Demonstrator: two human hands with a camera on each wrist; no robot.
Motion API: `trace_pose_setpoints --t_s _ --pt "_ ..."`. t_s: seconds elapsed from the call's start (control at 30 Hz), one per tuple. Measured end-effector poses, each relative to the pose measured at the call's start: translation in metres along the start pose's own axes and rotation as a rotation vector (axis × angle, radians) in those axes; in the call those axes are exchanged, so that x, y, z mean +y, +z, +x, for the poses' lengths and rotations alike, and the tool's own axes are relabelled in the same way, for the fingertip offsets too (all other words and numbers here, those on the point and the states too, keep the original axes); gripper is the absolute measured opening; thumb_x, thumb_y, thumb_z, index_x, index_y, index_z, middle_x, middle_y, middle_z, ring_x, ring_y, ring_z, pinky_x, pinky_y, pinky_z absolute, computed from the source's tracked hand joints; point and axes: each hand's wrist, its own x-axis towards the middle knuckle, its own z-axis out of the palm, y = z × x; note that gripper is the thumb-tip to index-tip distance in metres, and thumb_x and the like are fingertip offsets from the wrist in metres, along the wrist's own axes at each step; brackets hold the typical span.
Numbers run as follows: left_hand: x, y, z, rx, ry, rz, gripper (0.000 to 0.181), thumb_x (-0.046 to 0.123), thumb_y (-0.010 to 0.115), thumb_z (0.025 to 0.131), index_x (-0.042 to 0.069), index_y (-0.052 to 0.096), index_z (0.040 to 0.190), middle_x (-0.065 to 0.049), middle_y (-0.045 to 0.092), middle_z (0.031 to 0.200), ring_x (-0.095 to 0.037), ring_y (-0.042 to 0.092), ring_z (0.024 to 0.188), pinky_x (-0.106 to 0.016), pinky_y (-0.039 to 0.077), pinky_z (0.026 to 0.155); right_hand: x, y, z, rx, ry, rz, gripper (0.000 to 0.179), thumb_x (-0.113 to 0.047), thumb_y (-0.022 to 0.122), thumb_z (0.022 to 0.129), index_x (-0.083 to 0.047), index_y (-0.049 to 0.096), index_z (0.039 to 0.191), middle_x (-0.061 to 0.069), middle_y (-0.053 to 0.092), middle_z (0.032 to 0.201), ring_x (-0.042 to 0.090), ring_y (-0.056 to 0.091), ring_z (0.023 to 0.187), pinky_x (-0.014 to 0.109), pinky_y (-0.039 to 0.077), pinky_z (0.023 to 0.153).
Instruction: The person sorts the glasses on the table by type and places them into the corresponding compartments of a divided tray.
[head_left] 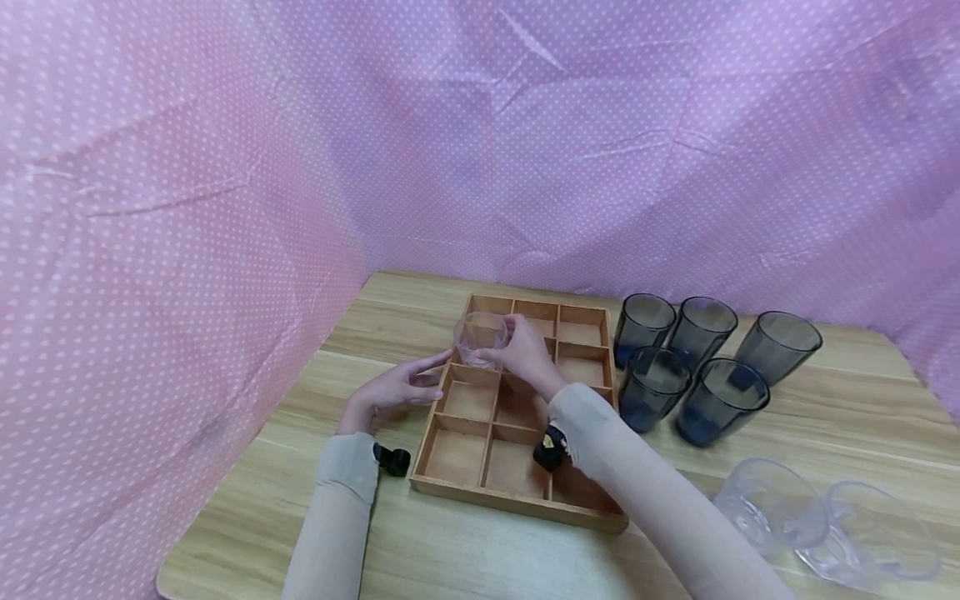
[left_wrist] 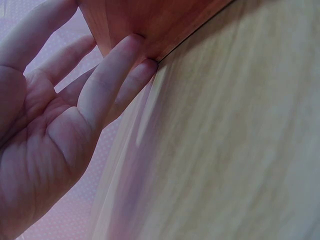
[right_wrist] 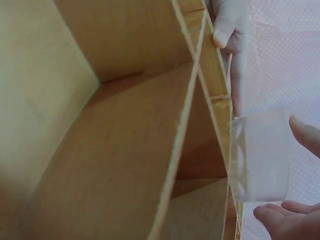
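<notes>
A shallow wooden tray (head_left: 517,496) divided into square compartments lies on the table. At its left column, second row from the back, stands a clear glass (head_left: 471,335), its base down at the compartment. My right hand (head_left: 525,354) holds this glass from its right side, with the thumb in front and fingers behind. The right wrist view shows the glass (right_wrist: 267,157) upright against the dividers, between thumb and fingertips. My left hand (head_left: 393,386) is at the tray's left side, fingers extended, with fingertips (left_wrist: 131,45) touching the outer wall.
Several smoky grey-blue glasses (head_left: 651,379) stand close together right of the tray. Two clear glasses, one (head_left: 772,500) beside the other (head_left: 873,533), are at the table's near right. A pink dotted cloth (head_left: 525,167) hangs behind and left of the table (head_left: 288,467).
</notes>
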Motion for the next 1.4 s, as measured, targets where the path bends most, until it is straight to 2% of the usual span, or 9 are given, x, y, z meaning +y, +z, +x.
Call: trace_pose_setpoints --t_s 0.23,0.63,0.93,1.13,1.4 --pt "0.002 0.0 -0.002 0.007 -0.018 -0.008 0.074 0.012 0.062 0.095 0.021 0.02 0.156 -0.013 0.011 0.163 -0.042 0.025 0.145 -0.05 0.035 0.113 -0.002 -0.004 -0.012 -0.006 0.0 0.053 0.084 -0.032 0.08 0.08 0.0 0.037 0.145 0.018 0.043 0.15 0.034 0.044 0.137 0.046 0.039 0.113" --pt "-0.004 -0.001 0.002 0.005 -0.04 -0.03 0.074 0.012 0.063 0.094 0.025 0.023 0.155 -0.01 0.012 0.164 -0.039 0.025 0.146 -0.05 0.034 0.114 -0.006 -0.011 -0.032 0.003 0.003 0.103 0.08 -0.024 0.079 0.081 -0.001 0.038 0.145 0.019 0.044 0.149 0.036 0.044 0.136 0.046 0.04 0.112" --pt "0.0 -0.002 0.001 0.01 -0.045 -0.016 0.074 0.016 0.064 0.094 0.025 0.023 0.155 -0.009 0.013 0.164 -0.039 0.026 0.146 -0.049 0.036 0.113 -0.013 -0.02 -0.051 -0.015 -0.029 0.154 0.081 -0.019 0.082 0.078 0.002 0.039 0.143 0.019 0.046 0.147 0.033 0.044 0.137 0.044 0.038 0.114" --pt "0.001 -0.003 0.0 0.007 -0.033 0.015 0.075 0.015 0.063 0.094 0.024 0.021 0.156 -0.011 0.013 0.163 -0.04 0.026 0.145 -0.049 0.037 0.112 -0.015 -0.027 -0.067 -0.048 -0.056 0.172 0.079 -0.019 0.081 0.079 0.001 0.04 0.143 0.018 0.045 0.148 0.031 0.041 0.14 0.043 0.035 0.116" --pt "0.002 -0.004 -0.001 -0.004 -0.021 0.014 0.075 0.015 0.062 0.095 0.021 0.019 0.156 -0.015 0.011 0.163 -0.042 0.025 0.145 -0.05 0.038 0.112 -0.013 -0.035 -0.085 -0.047 -0.09 0.145 0.078 -0.02 0.081 0.079 0.0 0.041 0.142 0.016 0.045 0.149 0.029 0.041 0.14 0.042 0.036 0.116"
